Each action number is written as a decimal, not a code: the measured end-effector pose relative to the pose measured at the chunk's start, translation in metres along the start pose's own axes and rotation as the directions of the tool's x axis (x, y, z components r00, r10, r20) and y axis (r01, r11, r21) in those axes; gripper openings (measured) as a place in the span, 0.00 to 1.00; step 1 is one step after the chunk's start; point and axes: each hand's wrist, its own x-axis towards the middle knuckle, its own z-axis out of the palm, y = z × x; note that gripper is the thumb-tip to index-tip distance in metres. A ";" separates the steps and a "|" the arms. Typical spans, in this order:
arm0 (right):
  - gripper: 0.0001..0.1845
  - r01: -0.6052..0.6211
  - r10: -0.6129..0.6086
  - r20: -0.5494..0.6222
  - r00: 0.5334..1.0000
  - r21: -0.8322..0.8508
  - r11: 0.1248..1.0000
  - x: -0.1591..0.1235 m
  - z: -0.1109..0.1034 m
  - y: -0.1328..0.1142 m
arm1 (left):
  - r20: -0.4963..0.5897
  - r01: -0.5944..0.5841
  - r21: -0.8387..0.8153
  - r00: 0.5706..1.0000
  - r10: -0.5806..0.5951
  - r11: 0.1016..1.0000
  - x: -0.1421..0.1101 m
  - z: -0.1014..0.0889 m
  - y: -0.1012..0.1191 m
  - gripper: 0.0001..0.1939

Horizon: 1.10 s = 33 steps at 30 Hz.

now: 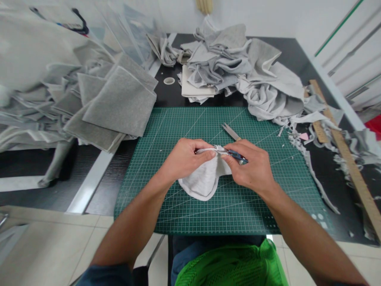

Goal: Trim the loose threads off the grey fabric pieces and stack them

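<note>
Pinching light-grey rounded cloth (201,182) with left hand (188,157), clasped slim dark-blue tool (237,155) in right hand (253,163). Held both over green gridded mat (184,127).

I can't make out the working tip of the blue tool (238,156); the right hand (253,165) and folded cloth (200,180) cover parts of it. The left hand (187,158) hides some of the cloth's top edge. Handles of the scissors (231,131), just past centre toward 1 o'clock: mostly behind the right hand. Ruler (345,147) at 3 o'clock: graduations too small to read, runs off frame. Red item (375,126), also 3 o'clock, and tan bundle (204,5), 12 o'clock: both cropped, can't ID. Green mesh (235,266) at 6 o'clock: cut by bottom edge.
</note>
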 end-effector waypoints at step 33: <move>0.08 0.092 -0.092 0.010 0.996 -0.005 0.996 -0.003 0.003 0.001 | 0.001 -0.001 0.096 1.000 0.001 0.995 0.000 0.006 -0.002 0.08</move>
